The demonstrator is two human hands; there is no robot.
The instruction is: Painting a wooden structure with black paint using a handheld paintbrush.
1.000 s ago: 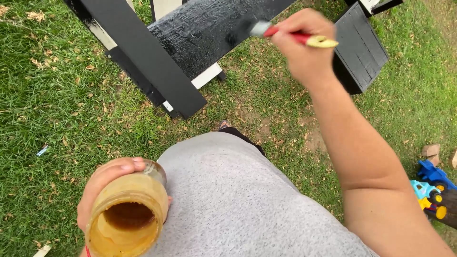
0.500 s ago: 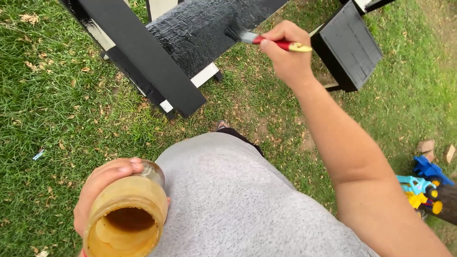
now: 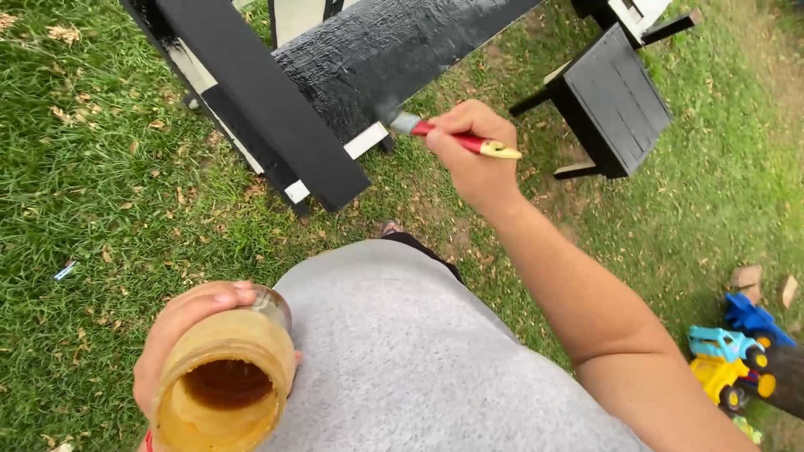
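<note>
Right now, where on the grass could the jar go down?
Bare grass lies left of the black boards, above the left hand holding the jar. Another patch sits between the small black stool and toy trucks, which crowd that corner.

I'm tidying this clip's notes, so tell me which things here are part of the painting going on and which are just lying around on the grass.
In use:
- paintbrush, held in the right hand, bristles on the black board
- open jar of amber liquid, held in the left hand

Lying about:
- toy trucks on the grass
- small black table, standing untouched
</note>
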